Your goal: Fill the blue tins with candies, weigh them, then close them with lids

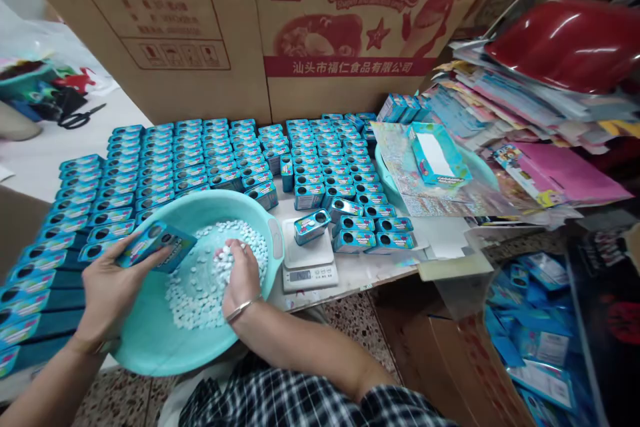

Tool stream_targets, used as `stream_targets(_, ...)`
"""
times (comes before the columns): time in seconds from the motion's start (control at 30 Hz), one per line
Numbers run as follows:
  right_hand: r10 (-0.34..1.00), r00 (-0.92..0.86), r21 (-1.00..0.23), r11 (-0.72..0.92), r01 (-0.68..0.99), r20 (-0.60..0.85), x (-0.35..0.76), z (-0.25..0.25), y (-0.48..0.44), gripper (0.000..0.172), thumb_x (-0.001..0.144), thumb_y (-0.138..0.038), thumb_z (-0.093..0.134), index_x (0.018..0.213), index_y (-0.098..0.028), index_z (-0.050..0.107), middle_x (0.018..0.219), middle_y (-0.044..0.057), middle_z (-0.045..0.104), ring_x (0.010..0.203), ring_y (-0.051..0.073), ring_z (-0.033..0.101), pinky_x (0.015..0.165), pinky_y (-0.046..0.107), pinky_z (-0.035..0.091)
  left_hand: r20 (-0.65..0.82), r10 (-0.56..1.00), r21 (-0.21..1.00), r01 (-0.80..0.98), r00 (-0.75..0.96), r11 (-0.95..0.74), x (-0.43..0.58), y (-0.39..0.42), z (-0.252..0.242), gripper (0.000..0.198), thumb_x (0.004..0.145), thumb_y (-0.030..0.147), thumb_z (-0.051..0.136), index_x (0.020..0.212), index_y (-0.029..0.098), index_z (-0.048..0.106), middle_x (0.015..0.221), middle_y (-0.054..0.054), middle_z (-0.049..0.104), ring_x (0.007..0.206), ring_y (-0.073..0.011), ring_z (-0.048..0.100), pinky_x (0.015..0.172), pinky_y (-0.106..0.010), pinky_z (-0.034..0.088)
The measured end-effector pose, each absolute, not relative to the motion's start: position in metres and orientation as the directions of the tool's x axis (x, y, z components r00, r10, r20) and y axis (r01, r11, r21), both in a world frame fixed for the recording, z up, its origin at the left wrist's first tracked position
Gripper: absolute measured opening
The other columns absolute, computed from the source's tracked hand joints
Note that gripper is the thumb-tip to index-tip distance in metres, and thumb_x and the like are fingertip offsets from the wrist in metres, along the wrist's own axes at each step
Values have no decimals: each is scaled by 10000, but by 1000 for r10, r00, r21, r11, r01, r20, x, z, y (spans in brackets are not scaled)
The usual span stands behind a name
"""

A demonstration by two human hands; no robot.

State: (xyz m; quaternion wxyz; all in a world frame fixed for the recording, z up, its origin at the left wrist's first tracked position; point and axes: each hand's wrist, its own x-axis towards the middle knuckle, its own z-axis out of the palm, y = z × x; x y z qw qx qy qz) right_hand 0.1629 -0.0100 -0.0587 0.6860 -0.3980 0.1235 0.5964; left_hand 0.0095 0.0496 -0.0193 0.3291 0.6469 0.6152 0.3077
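Note:
My left hand point(113, 280) grips a small blue printed box point(156, 245) with a dark round hole in its top. It holds the box tilted over the left side of a turquoise plastic basin point(150, 353). Inside the basin lies a heap of small white candies point(193, 300). My right hand point(243, 277) is down among them, fingers curled around a scoop of the white candies. Right of the basin, another blue box point(311, 225) stands on a white digital scale point(309, 273), whose display is lit.
Rows of blue boxes point(155, 167) fill the table behind and left of the basin. Large cartons point(200, 93) wall off the back. A second basin point(385, 177) with a board and open box point(443, 157) stands right, near stacked papers point(475, 107). Scissors point(80, 118) lie far left.

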Motion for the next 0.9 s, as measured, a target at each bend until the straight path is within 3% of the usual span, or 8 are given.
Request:
stream_targets(0.1, 744, 290, -460, -26, -888, -602, 167, -53, -10, 107, 890, -298, 544, 903, -213, 608, 679, -51, 634, 679, 118, 596, 599, 218, 456, -58, 998, 579, 815, 35, 4, 11, 59, -22, 573, 686, 571, 725, 1149, 249, 626, 987, 22, 689, 971, -293, 642, 803, -403, 543)
stream_targets(0.27, 694, 3, -115, -116, -986, -720, 184, -41, -5, 273, 938, -458, 456, 854, -210, 534, 652, -28, 590, 524, 112, 575, 448, 202, 412, -198, 949, 450, 883, 245, -134, 12, 70, -39, 659, 739, 589, 648, 1199, 129, 541, 1092, -130, 662, 966, -348, 655, 840, -474, 522)
stream_targets(0.33, 698, -93, -19, -150, -988, -710, 194, -35, -5, 291, 933, -464, 472, 804, -205, 509, 617, -33, 557, 469, 87, 523, 409, 166, 359, -134, 951, 410, 890, 278, -202, 12, 69, -45, 792, 712, 576, 672, 1304, 93, 464, 1204, -202, 607, 1068, -405, 610, 898, -525, 492)
stream_targets(0.43, 761, -133, 28, -149, -988, -635, 219, -21, -11, 251, 943, -383, 473, 773, -200, 495, 579, -54, 507, 408, 56, 424, 369, 135, 269, 144, 933, 419, 833, 331, -361, 25, 57, -30, 864, 751, 535, 662, 1427, 109, 335, 1390, -219, 457, 1298, -410, 433, 1073, -532, 362)
stream_targets(0.53, 842, -10, -31, -32, -999, -539, 261, 0, -21, 271, 964, -364, 416, 763, -200, 493, 582, -59, 487, 397, 49, 374, 355, 129, 235, 289, 886, 530, 710, 364, -464, 62, 38, 2, 730, 818, 450, 643, 1434, 193, 346, 1391, -129, 477, 1312, -318, 439, 1118, -486, 331)
stream_targets(0.67, 827, 351, -271, 250, -929, -439, 324, 18, -30, 304, 966, -392, 397, 737, -209, 478, 579, -73, 449, 408, 51, 366, 372, 141, 263, 239, 787, 735, 424, 568, -530, 138, 21, 17, 653, 828, 407, 649, 1407, 231, 403, 1368, -102, 539, 1255, -270, 518, 1065, -442, 418)
stream_targets(0.77, 744, 539, -406, 385, -829, -395, 356, 16, -30, 289, 945, -381, 433, 710, -216, 462, 551, -85, 415, 413, 60, 371, 399, 167, 313, 221, 660, 743, 314, 718, -591, 193, 19, -3, 710, 801, 381, 682, 1426, 222, 386, 1426, -117, 501, 1304, -275, 480, 1087, -453, 397)
stream_targets(0.9, 616, 672, -534, 435, -725, -412, 367, 3, -24, 291, 925, -355, 464, 673, -211, 453, 522, -87, 412, 431, 69, 404, 468, 198, 403, 150, 614, 715, 344, 775, -609, 241, 23, -35, 746, 718, 344, 754, 1383, 171, 465, 1391, -153, 538, 1276, -327, 507, 1049, -479, 429)
